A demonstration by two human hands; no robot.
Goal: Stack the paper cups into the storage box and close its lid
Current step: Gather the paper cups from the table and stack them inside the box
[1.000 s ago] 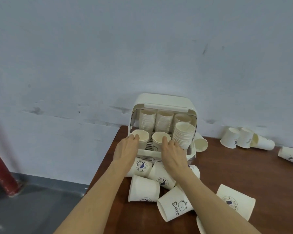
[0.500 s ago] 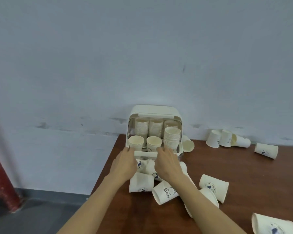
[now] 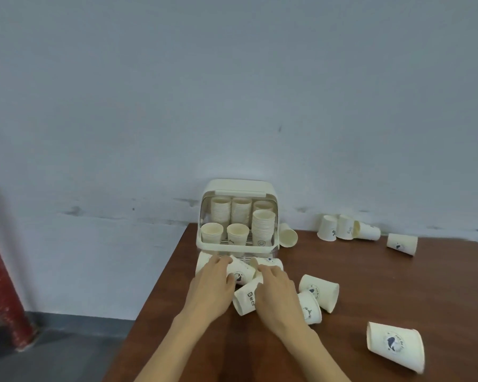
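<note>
The cream storage box (image 3: 204, 245) stands at the table's back edge with its lid (image 3: 239, 186) swung up. Inside are stacks of paper cups at the back, a tall stack (image 3: 263, 228) at the front right and two single cups (image 3: 212, 232) at the front left. Just in front of the box lies a pile of loose paper cups (image 3: 242, 272) on their sides. My left hand (image 3: 213, 282) lies on the pile's left part and my right hand (image 3: 276, 285) on its right part. The fingers of both hands are loosely spread over the cups.
More cups lie scattered on the brown table (image 3: 370, 285): a group by the wall at the back right (image 3: 342, 230), one beside the box (image 3: 287, 235), one at the near right (image 3: 395, 346). The table's left edge runs close to my left arm. A red post (image 3: 0, 293) stands on the floor.
Both hands have drawn back from the two front cups in the box down onto the loose pile in front of it. The camera has pulled away, so the box looks smaller.
</note>
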